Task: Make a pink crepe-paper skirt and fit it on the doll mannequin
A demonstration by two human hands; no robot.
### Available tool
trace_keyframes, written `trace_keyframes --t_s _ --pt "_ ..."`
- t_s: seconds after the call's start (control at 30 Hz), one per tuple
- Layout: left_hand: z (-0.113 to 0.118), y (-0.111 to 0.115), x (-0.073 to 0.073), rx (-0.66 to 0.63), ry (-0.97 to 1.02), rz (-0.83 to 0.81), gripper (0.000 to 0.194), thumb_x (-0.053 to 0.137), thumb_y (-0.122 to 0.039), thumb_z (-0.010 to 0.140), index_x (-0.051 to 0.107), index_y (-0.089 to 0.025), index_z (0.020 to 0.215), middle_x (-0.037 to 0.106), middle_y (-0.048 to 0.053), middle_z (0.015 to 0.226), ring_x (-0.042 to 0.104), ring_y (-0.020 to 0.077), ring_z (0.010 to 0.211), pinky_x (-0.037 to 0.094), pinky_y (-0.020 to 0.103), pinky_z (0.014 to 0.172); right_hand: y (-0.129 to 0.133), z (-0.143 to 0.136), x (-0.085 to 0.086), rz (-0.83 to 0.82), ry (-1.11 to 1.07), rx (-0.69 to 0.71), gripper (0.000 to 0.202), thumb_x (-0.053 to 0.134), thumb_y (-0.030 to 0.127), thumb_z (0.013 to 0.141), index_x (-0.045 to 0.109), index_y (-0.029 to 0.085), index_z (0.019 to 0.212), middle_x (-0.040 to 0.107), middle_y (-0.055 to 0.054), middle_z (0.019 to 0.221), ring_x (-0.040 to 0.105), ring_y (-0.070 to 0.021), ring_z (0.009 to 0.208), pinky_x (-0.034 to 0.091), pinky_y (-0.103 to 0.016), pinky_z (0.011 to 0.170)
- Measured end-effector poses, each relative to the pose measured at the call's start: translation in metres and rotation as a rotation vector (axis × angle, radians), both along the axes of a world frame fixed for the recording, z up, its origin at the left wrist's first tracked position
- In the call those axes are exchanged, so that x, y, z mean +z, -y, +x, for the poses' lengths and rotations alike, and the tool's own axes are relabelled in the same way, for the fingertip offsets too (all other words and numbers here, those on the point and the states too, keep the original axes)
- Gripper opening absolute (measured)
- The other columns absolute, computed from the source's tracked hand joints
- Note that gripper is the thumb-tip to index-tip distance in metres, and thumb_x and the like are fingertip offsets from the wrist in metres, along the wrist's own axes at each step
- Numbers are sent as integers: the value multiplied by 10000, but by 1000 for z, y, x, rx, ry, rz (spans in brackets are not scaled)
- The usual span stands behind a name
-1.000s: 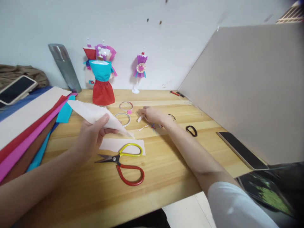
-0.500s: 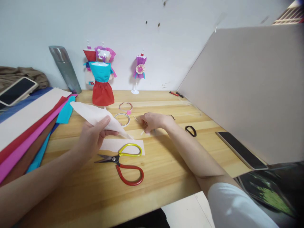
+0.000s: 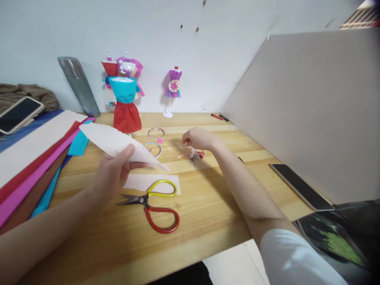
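Note:
My left hand (image 3: pixel 117 170) pinches a pale sheet (image 3: pixel 109 138), looking like paper or thin cloth, between thumb and fingers, with its narrow end pointing right. Above the tabletop, my right hand (image 3: pixel 197 138) has its fingers curled downward; whatever is at the tips is hidden. Just below it lies a small bundle of red, white and blue scraps (image 3: pixel 196 153), beside thin white sticks (image 3: pixel 179 145). Scissors (image 3: pixel 141 200) with one yellow and one red handle lie in front, their blades parted. The yellow handle rests on a pale strip (image 3: pixel 135 182).
Two tape rings (image 3: pixel 160 149) lie mid-table near a pink bead-like piece (image 3: pixel 160 140). Small dressed stands (image 3: pixel 127 118) line the wall beside a grey bottle (image 3: pixel 78 85). Coloured sheets (image 3: pixel 35 174) cover the left side. A dark phone (image 3: pixel 299 186) lies at right by a white panel (image 3: pixel 311 107).
My right hand has lifted and moved slightly right and away from me, uncovering the scrap bundle and the white sticks. My left hand still holds the pale sheet, its outer end shifted slightly left.

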State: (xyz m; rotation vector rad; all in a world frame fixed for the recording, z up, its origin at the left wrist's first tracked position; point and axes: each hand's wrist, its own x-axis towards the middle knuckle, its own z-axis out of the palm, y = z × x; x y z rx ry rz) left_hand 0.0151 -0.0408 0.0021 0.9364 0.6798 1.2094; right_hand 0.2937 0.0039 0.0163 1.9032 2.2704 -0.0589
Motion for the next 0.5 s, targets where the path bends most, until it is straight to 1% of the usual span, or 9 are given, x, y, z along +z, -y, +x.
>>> trace_keyframes --t_s 0.07,0.17,0.23,0.27,0.33,0.4,0.43,0.47,0.5 --pt "0 -1 -1 -13 28 -18 344 803 -262 703 681 -177 1013 778 54 887 745 242 871 641 274 605 3 -2 6 53 -1 -9 297 571 107 782 787 178 973 768 -104 961 688 -250 910 440 -279 695" --pt "0 -3 -3 -11 50 -33 346 791 -253 730 678 -180 1049 780 43 899 746 202 832 648 249 625 9 -9 13 146 -58 12 255 564 206 859 785 163 979 762 -124 953 652 -278 1022 454 -315 805" --pt "0 -4 -6 -13 72 -30 311 788 -261 742 686 -187 1027 779 29 907 744 187 823 648 240 628 16 -20 15 200 -283 109 291 549 308 907 775 156 1008 754 -120 1015 627 -266 1086 447 -327 890" --pt "0 -4 -7 -25 85 -30 293 790 -273 744 692 -182 1004 779 30 914 743 185 819 645 234 623 20 -28 15 199 -473 181 318 551 355 912 766 156 1033 744 -115 1069 627 -254 1088 447 -327 915" --pt "0 -5 -8 -54 107 -37 272 798 -292 736 702 -165 957 778 39 921 742 185 794 637 223 603 30 -47 13 97 -825 325 413 562 426 898 718 138 1148 713 -116 1165 633 -237 1085 455 -334 939" --pt "0 -6 -8 -61 121 -47 261 799 -289 732 703 -157 936 777 43 905 738 187 753 631 232 591 37 -66 7 -18 -1039 399 544 635 448 837 629 143 1288 697 -101 1179 632 -227 1059 472 -337 912" --pt "0 -6 -9 -52 125 -51 255 795 -283 734 702 -161 937 776 39 893 736 190 742 628 240 584 40 -73 4 -44 -1092 394 563 688 417 794 624 150 1285 695 -88 1165 635 -213 1007 480 -326 878" --pt "-1 -8 -9 -39 126 -55 252 790 -279 736 700 -164 942 774 37 883 735 196 744 621 247 573 42 -79 1 -65 -1129 362 493 701 374 777 660 147 1213 708 -71 1090 636 -190 920 485 -306 822" --pt "-1 -9 -9 -25 122 -60 251 783 -283 740 699 -161 943 773 41 877 732 201 746 610 249 556 42 -81 -2 -92 -1155 311 374 694 345 772 704 138 1082 714 -51 955 624 -166 814 480 -285 746"
